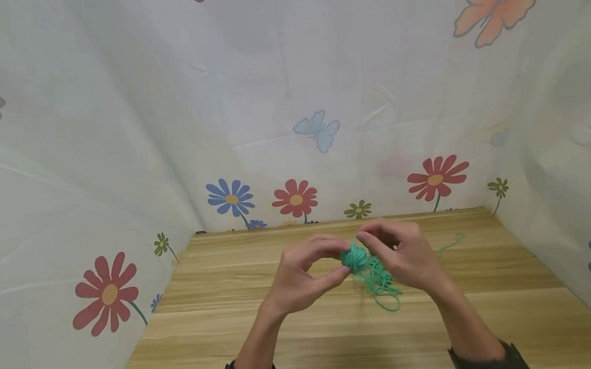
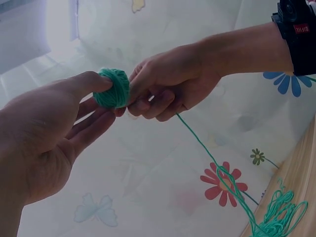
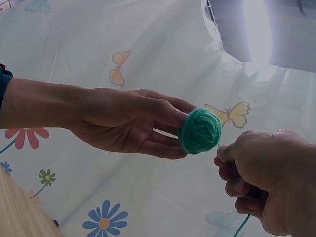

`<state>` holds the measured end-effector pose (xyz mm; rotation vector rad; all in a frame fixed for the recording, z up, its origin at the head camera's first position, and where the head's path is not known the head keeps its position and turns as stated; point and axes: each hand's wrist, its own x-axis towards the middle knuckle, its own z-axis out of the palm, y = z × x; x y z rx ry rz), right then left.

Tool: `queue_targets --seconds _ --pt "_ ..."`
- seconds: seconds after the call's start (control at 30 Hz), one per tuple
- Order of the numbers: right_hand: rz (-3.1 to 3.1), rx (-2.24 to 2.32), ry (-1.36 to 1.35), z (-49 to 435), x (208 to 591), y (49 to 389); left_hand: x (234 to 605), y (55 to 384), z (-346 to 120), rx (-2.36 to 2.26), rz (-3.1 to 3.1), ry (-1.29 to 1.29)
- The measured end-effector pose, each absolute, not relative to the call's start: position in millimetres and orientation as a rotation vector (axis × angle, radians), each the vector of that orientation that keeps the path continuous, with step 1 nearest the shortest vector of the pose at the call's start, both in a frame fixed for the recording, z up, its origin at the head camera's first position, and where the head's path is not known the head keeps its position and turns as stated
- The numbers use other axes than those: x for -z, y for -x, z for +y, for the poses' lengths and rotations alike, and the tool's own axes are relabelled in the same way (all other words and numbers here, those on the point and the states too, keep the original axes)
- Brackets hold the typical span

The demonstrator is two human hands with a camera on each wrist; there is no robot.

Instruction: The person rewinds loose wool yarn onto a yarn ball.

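Observation:
A small ball of green yarn (image 1: 355, 259) is pinched between the thumb and fingers of my left hand (image 1: 306, 274), held above the table. Close on its right, my right hand (image 1: 403, 254) pinches the yarn strand between thumb and forefinger, its other fingers curled in. In the left wrist view the strand (image 2: 197, 139) runs from below the right hand down to a loose heap of green yarn (image 2: 279, 217) on the table. The right wrist view shows the wound yarn ball (image 3: 200, 131) at the left hand's fingertips, with the right hand (image 3: 271, 177) beside it.
The wooden table (image 1: 223, 324) has a loose yarn end (image 1: 451, 245) lying beyond the right hand. A pale curtain (image 1: 249, 86) printed with flowers and butterflies stands behind the table and along both sides.

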<state>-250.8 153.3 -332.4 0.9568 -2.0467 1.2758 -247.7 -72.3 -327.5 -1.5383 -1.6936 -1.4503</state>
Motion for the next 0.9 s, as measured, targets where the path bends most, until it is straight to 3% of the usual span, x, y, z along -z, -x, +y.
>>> queue_targets --seconds 0.23,0.43,0.9 --pt "-2.129 -1.272 -0.791 146.4 318.9 241.0 328.6 247.4 -72.6 1.602 -1.667 1.559" --pt "-2.230 -1.209 -0.773 150.8 337.3 256.8 329.2 247.0 -73.1 1.650 -1.647 1.536" --pt "-2.215 -1.143 -1.298 143.6 343.8 258.0 328.3 249.7 -75.4 1.602 -1.631 1.327"
